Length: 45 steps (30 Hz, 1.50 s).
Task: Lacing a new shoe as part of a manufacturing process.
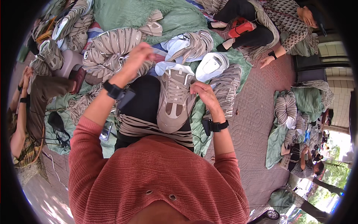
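Note:
A grey-beige laced sneaker upper (173,99) rests on my lap, its toe towards me and pale blue lining showing at the far end. My right hand (204,93) is closed in a pinch at the upper's right edge, beside the laces (176,87). Raised to the left of the upper and apart from it, my left hand (143,55) has its fingers curled together. They are slightly blurred, and what they hold, if anything, does not show. Both wrists wear black straps with small devices.
Bundles of similar uppers (112,46) lie ahead on a green sheet (123,16), with white-lined ones (212,66) close to my right hand. Other people sit at the left and far right, one with a hand (267,61) out. Patterned paving (253,100) runs along the right.

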Tool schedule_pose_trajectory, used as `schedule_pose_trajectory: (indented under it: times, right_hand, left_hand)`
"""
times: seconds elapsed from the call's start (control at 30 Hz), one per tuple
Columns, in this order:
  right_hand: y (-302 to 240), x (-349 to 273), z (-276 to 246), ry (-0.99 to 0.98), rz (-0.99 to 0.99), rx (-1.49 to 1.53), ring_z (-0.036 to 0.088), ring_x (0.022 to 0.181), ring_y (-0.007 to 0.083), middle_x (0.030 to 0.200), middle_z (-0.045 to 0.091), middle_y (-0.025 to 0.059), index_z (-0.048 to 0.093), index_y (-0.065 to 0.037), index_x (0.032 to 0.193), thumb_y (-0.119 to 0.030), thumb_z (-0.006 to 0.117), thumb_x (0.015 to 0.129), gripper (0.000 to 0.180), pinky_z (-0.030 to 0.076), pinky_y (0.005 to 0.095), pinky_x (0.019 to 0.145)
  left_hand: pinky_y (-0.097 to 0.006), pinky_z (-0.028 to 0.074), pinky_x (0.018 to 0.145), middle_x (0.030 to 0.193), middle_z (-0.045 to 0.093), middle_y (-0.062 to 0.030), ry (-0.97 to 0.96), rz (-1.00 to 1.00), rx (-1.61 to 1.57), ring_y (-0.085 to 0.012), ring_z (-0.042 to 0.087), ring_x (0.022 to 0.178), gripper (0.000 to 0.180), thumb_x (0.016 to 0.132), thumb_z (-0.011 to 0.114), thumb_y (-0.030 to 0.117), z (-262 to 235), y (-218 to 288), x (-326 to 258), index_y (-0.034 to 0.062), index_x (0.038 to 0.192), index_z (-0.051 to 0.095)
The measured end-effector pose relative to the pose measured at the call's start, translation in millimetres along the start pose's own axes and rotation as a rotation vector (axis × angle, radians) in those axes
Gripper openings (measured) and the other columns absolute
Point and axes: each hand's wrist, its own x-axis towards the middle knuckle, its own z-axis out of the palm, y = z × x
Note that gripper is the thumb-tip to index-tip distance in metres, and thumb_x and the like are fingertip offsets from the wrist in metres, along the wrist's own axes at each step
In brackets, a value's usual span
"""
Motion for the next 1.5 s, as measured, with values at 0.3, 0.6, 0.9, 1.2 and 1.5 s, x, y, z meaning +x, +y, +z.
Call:
schedule_pose_trajectory:
  times: [0.3, 0.6, 0.9, 1.2, 1.5]
  right_hand:
    - [-11.4, 6.8, 0.3, -0.127, 0.173, 0.073, 0.044, 0.062, 0.0095, 0.061, 0.048, -0.0006, 0.054, -0.002, 0.059, -0.010, 0.052, 0.078, 0.020, 0.033, 0.0224, 0.061]
    - [-7.0, 22.4, 13.5, -0.047, 0.226, -0.113, 0.047, 0.061, 0.0107, 0.061, 0.053, -0.0003, 0.057, -0.004, 0.058, -0.013, 0.052, 0.073, 0.019, 0.035, 0.0236, 0.057]
    - [0.4, 16.6, 4.8, -0.072, 0.265, 0.172, 0.050, 0.061, 0.0114, 0.063, 0.058, 0.0031, 0.062, -0.002, 0.061, -0.010, 0.054, 0.070, 0.015, 0.038, 0.0238, 0.057]
    - [-24.8, 22.0, -21.1, -0.200, 0.210, -0.609, 0.054, 0.069, 0.0137, 0.077, 0.061, 0.0048, 0.065, -0.005, 0.088, -0.032, 0.066, 0.078, 0.029, 0.043, 0.0238, 0.066]
    - [21.5, 29.5, -10.3, -0.094, -0.099, -0.139, 0.045, 0.081, 0.0148, 0.093, 0.042, 0.0020, 0.062, -0.011, 0.097, -0.021, 0.080, 0.065, 0.038, 0.041, 0.0267, 0.070]
  left_hand:
    - [-0.039, 0.046, 0.067, 0.055, 0.058, -0.0137, -0.016, -0.326, 1.315, -0.0297, 0.062, 0.067, 0.065, 0.085, 0.042, 0.057, -50.8, 49.6, -27.0, 0.0007, 0.057, 0.059]
    - [-0.037, 0.035, 0.075, 0.081, 0.054, -0.0053, -0.471, 0.607, 1.098, -0.0242, 0.052, 0.088, 0.007, 0.069, 0.063, 0.011, 78.2, -34.6, -10.5, 0.0091, 0.075, 0.061]
    - [-0.039, 0.036, 0.074, 0.082, 0.055, -0.0086, -0.659, 0.365, 0.900, -0.0273, 0.054, 0.086, 0.015, 0.066, 0.060, 0.006, 88.1, -44.9, -1.8, 0.0075, 0.080, 0.058]
    - [-0.038, 0.039, 0.060, 0.072, 0.050, -0.0089, -0.673, 0.355, 0.742, -0.0266, 0.052, 0.069, 0.018, 0.065, 0.062, 0.005, 83.2, -48.7, -4.6, 0.0034, 0.083, 0.056]
    - [-0.035, 0.039, 0.059, 0.071, 0.046, -0.0069, -0.696, 0.373, 0.730, -0.0233, 0.050, 0.066, 0.014, 0.068, 0.060, 0.005, 88.2, -54.5, -1.6, 0.0014, 0.082, 0.057]
